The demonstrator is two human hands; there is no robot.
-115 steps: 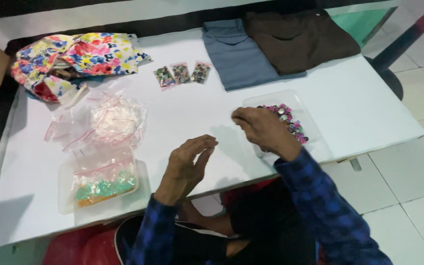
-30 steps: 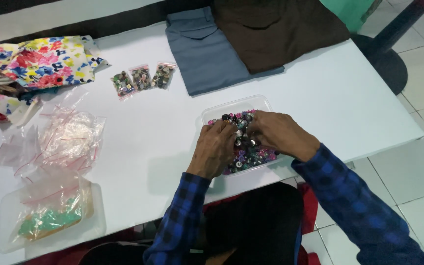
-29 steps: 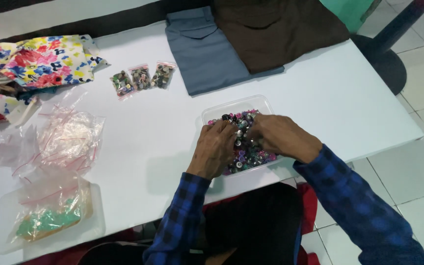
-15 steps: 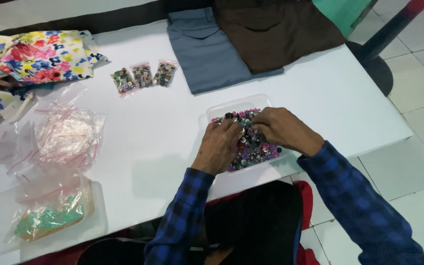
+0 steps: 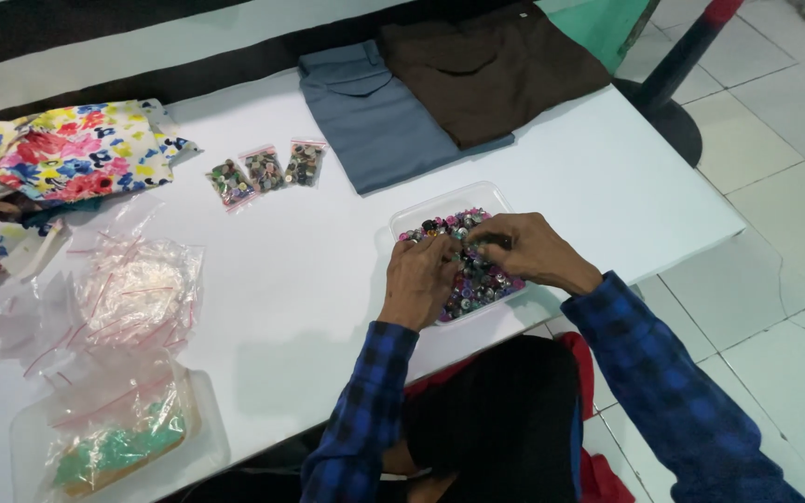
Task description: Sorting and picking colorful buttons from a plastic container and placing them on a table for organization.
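Single view only, worn on the head, looking steeply down and slightly forward across the white worktop [image 5: 309, 279] from the seated side. Close enough for both forearms to fill the lower frame, left hand [image 5: 421, 279] and right hand [image 5: 533, 250] near centre over the clear tray [image 5: 440, 197]. Far worktop edge with folded cloth [image 5: 375, 116] at top, tiled floor [image 5: 775, 233] along the right

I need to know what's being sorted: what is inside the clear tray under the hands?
The clear tray holds many small multicoloured buttons. The left hand and right hand cover the middle, so what lies beneath them is hidden.
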